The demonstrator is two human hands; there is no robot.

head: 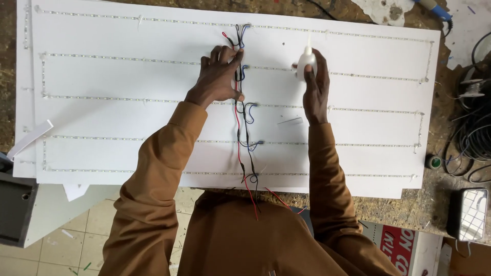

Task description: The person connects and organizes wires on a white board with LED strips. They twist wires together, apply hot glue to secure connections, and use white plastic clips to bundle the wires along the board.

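White panel | left hand flat, pressing wires | right hand grip holds glue bottle, label hidden

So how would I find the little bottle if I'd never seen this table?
Start at the big white board with thin light strips running across it, and find the bunch of red, black and blue wires down its middle. Just beside them, the right hand holds a small white squeeze bottle; its pointed nozzle makes it stand out.

workbench: rough, brown | on it: white board, cable coil, tape roll
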